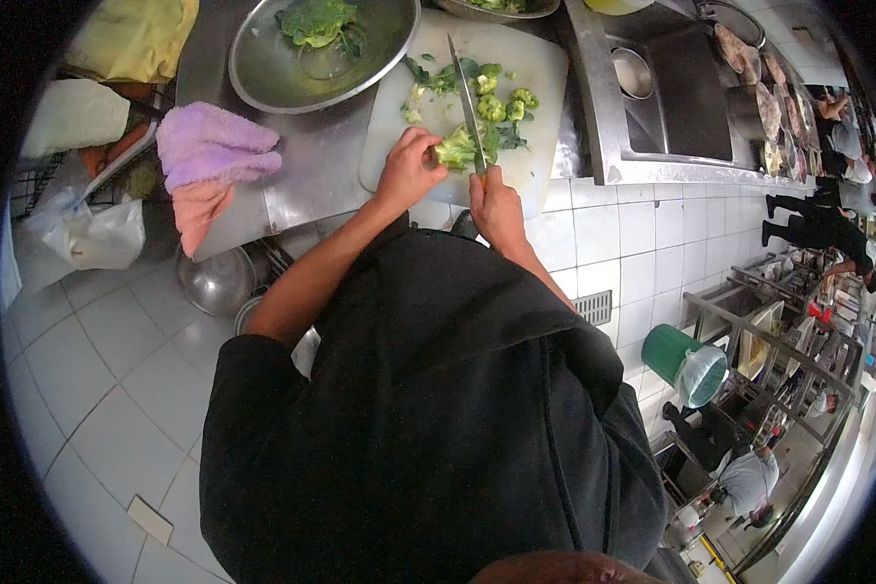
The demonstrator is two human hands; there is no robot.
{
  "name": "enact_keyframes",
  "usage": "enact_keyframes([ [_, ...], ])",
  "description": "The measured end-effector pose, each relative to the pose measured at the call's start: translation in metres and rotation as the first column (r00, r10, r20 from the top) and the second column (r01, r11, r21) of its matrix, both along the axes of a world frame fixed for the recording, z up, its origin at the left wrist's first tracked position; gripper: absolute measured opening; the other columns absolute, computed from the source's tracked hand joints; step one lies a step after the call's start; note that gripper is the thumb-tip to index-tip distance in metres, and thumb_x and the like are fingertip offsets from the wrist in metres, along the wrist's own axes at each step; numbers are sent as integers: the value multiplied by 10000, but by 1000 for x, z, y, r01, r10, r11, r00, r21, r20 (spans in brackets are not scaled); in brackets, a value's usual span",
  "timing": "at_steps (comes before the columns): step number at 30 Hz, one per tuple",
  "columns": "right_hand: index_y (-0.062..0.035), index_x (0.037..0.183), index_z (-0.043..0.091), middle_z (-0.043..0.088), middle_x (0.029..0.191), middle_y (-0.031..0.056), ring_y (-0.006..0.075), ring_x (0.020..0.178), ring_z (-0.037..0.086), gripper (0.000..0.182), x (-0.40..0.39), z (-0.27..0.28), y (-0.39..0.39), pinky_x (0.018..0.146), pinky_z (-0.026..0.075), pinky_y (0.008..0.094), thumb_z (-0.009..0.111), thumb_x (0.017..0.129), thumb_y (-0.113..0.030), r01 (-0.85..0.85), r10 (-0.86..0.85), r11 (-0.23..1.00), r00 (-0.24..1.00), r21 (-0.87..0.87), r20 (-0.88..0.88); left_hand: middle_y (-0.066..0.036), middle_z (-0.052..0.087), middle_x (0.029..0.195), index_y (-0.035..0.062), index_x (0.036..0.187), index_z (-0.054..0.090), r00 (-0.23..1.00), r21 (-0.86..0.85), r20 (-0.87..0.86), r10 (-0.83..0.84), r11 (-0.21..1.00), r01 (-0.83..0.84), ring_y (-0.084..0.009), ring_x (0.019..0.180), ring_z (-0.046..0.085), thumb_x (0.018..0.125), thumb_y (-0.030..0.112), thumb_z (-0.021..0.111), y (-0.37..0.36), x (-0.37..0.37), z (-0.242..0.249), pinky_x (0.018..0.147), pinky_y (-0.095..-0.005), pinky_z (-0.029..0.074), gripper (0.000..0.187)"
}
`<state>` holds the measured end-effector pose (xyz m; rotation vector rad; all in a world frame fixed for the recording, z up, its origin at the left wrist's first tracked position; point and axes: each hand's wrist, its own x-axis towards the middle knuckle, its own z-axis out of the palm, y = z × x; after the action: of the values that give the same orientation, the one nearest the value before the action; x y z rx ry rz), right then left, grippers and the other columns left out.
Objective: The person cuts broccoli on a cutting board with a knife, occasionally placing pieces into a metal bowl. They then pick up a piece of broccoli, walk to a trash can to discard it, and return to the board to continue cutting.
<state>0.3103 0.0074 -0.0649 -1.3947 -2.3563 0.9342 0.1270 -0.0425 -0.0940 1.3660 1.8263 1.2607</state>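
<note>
My left hand is closed on a piece of broccoli near the front of a white cutting board. In my right hand is the handle of a long kitchen knife, its blade pointing away from me across the board, right beside the held broccoli. Cut broccoli florets lie to the right of the blade, with leafy scraps on both sides of it. Beyond the board at the left, a metal bowl holds a larger green broccoli head.
A purple towel hangs over the counter's left edge. To the right is a steel sink with a small round metal pot. A green bin stands on the tiled floor. Several people are farther off at the right.
</note>
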Motion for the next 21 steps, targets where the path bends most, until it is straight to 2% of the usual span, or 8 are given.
enact_keyframes([
  [3, -13, 1014, 461, 632, 713, 309, 527, 697, 615, 241, -2, 3, 0, 632, 473, 596, 542, 995, -239, -2, 2, 1000, 1000, -2, 14, -120, 606, 1049, -49, 1099, 648, 998, 72, 18, 57, 996, -58, -221, 825, 636, 714, 63, 744, 1, 2, -6, 742, -330, 535, 412],
  [10, 5, 1008, 447, 638, 707, 306, 508, 691, 634, 278, -14, 11, 0, 648, 499, 597, 486, 1010, -270, -36, 38, 999, 985, -14, 169, -116, 617, 1025, -40, 1143, 662, 998, -11, -34, 46, 999, -46, -247, 836, 633, 719, 95, 729, -2, 0, -10, 770, -347, 528, 450],
  [15, 12, 988, 431, 630, 741, 336, 532, 730, 619, 274, -21, 14, -2, 677, 485, 601, 507, 1004, -251, -6, 17, 998, 984, -64, 175, -143, 622, 1030, -23, 1152, 671, 999, -27, -45, 10, 1000, -11, -287, 865, 637, 719, 102, 725, -3, -6, -4, 792, -354, 525, 454],
  [18, 21, 1014, 434, 646, 731, 317, 510, 708, 642, 292, -23, 10, -1, 668, 510, 587, 478, 1014, -268, -26, 38, 998, 979, -59, 201, -156, 628, 1053, -21, 1140, 676, 999, -7, -36, 27, 1000, -27, -311, 897, 642, 715, 102, 724, -2, -8, -12, 803, -363, 526, 445],
  [21, 24, 1011, 431, 640, 721, 320, 512, 709, 639, 285, -25, 4, 0, 670, 508, 591, 484, 1012, -257, -32, 35, 999, 986, -21, 164, -157, 632, 1079, -22, 1133, 677, 992, 12, -125, 25, 1000, -24, -321, 911, 648, 713, 92, 723, 0, -13, -15, 808, -375, 528, 438],
])
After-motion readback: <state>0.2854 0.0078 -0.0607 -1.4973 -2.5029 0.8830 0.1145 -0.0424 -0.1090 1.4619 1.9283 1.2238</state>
